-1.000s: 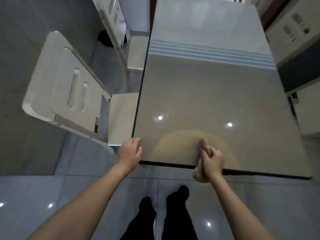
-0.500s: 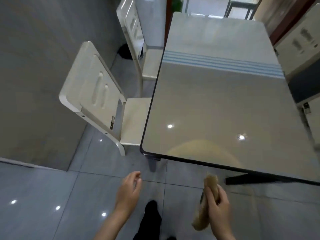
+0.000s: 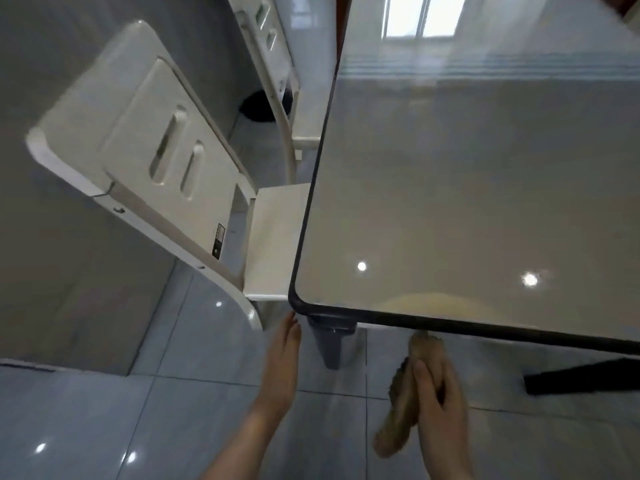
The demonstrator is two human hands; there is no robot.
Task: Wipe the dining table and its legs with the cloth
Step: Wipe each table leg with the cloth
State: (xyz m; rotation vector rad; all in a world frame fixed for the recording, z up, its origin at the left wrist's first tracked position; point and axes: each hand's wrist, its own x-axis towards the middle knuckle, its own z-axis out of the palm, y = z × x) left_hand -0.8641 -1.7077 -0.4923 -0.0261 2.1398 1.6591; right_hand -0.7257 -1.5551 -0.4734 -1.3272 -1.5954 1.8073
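Both hands have dropped below the table's near edge, lower centre of the frame. The left hand reaches with straight fingers just beside the corner leg. The right hand grips the bunched cloth under the rim. The top seems done, and the legs look next.

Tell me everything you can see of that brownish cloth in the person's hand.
The tan coarse-looking cloth is bunched into a long roll, with a darker, fuzzy edge on its left. The right hand grips its middle; both ends stick out. Its upper end reaches just under the grey table's dark front edge; contact there is unclear.
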